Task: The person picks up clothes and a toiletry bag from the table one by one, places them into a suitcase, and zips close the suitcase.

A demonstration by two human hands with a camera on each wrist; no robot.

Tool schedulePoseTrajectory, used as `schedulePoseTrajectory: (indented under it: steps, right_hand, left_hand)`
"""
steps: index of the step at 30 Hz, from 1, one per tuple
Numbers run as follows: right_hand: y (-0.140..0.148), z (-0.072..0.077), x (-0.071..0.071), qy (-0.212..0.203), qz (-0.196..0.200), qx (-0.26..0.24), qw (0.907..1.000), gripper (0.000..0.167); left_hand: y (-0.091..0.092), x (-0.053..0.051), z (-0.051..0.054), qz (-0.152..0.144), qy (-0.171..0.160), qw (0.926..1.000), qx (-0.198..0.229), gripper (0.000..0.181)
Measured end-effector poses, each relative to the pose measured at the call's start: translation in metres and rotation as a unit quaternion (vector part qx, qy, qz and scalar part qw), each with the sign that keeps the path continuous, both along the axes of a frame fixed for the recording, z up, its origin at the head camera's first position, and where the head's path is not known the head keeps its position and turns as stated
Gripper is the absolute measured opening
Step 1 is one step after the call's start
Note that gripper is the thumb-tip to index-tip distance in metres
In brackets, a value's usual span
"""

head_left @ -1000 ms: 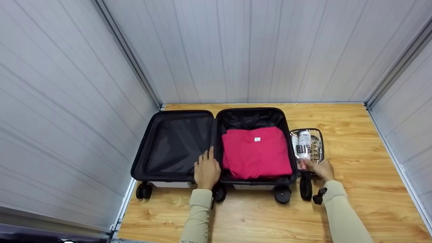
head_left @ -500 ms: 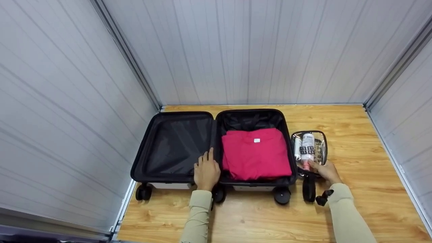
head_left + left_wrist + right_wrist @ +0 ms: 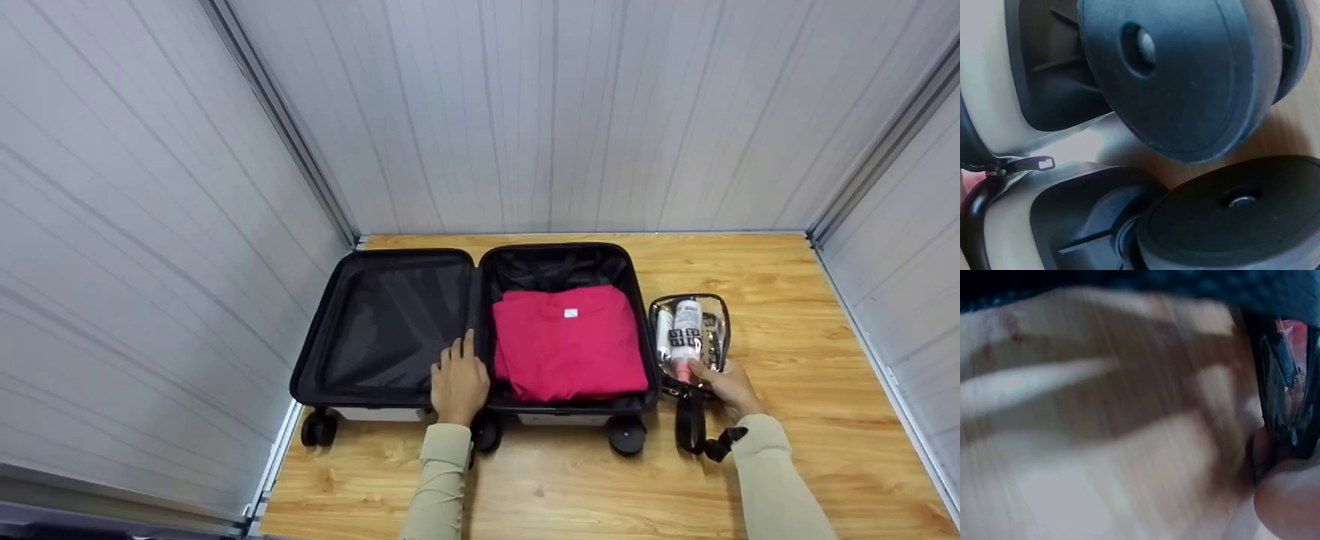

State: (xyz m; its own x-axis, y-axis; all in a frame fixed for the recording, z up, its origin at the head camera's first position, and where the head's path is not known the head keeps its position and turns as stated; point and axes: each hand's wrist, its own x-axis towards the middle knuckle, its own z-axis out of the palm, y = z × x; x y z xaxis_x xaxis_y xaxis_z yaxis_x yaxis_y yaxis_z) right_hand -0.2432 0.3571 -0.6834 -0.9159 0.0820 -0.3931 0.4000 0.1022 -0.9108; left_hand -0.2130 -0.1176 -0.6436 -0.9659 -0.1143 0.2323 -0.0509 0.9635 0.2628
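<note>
An open suitcase (image 3: 298, 381) lies flat with its two black-lined halves side by side. Folded pink-red clothing (image 3: 571, 349) with a small white label fills most of the right half. My left hand (image 3: 459, 382) rests on the inner edge of the left half near the hinge, fingers extended. To the right of the case, my right hand (image 3: 727, 384) holds a clear toiletry bag (image 3: 727, 319) by its near right corner, thumb on top. Inside the bag show a white bottle (image 3: 688, 319) with a pink end and a slimmer white tube (image 3: 664, 330). Fingers beneath the bag are mostly hidden.
Black suitcase wheels (image 3: 1185, 73) stick out toward me, and a zipper pull (image 3: 1030, 163) hangs beside them. A black wrist strap (image 3: 689, 424) trails from the bag. Pale panel walls (image 3: 555, 112) enclose the wooden floor (image 3: 810, 337) on three sides.
My right hand has moved slightly right and toward me with the toiletry bag, opening a small gap from the suitcase. My left hand has stayed in place.
</note>
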Motion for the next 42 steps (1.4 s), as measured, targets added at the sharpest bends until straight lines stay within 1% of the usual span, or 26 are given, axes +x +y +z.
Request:
schedulePoseTrajectory:
  steps: [4, 6, 10, 17, 19, 21, 23, 25, 28, 33, 39, 42]
  right_hand:
    - [0.0, -0.001, 0.002, 0.008, -0.008, -0.015, 0.9998, 0.025]
    - [0.0, -0.002, 0.003, 0.011, -0.014, -0.022, 0.9996, 0.024]
    - [-0.001, -0.003, 0.004, 0.009, -0.031, -0.06, 0.9977, 0.021]
    - [-0.001, -0.006, 0.005, 0.011, -0.043, -0.088, 0.9951, 0.034]
    - [-0.001, -0.007, 0.005, 0.015, -0.051, -0.097, 0.9939, 0.031]
    - [-0.002, -0.008, 0.006, 0.021, -0.066, -0.103, 0.9923, 0.023]
    - [-0.002, -0.009, 0.007, 0.028, -0.076, -0.103, 0.9914, 0.016]
    - [-0.003, -0.01, 0.009, 0.034, -0.083, -0.102, 0.9906, 0.012]
    - [-0.004, -0.011, 0.01, 0.039, -0.088, -0.097, 0.9906, 0.012]
    - [-0.006, -0.011, 0.011, 0.036, -0.093, -0.105, 0.9894, 0.015]
    - [-0.006, -0.011, 0.011, 0.034, -0.096, -0.13, 0.9863, 0.016]
    - [-0.004, -0.011, 0.013, 0.034, -0.092, -0.127, 0.9871, 0.018]
  left_hand:
    - [0.0, 0.0, 0.001, -0.001, 0.0, 1.0, -0.001, 0.052]
    - [0.0, -0.001, 0.001, 0.0, 0.0, 1.0, -0.001, 0.052]
    - [0.0, -0.001, 0.0, 0.0, -0.005, 1.0, 0.006, 0.051]
    - [-0.001, -0.001, 0.001, 0.0, -0.003, 1.0, 0.009, 0.051]
    - [0.0, -0.001, 0.001, 0.001, 0.0, 1.0, 0.006, 0.051]
    - [0.0, -0.001, 0.001, 0.0, 0.006, 1.0, 0.006, 0.051]
    - [0.001, 0.0, 0.001, 0.0, 0.009, 0.9999, 0.005, 0.051]
    - [0.001, 0.0, 0.001, 0.0, 0.01, 0.9999, 0.003, 0.051]
    - [0.001, 0.001, 0.001, 0.001, 0.01, 0.9999, 0.0, 0.051]
    - [0.0, 0.001, -0.001, 0.0, 0.012, 0.9999, 0.0, 0.05]
    - [-0.001, 0.0, -0.001, 0.003, 0.001, 1.0, 0.002, 0.051]
    - [-0.001, 0.0, 0.0, 0.001, -0.004, 1.0, 0.005, 0.051]
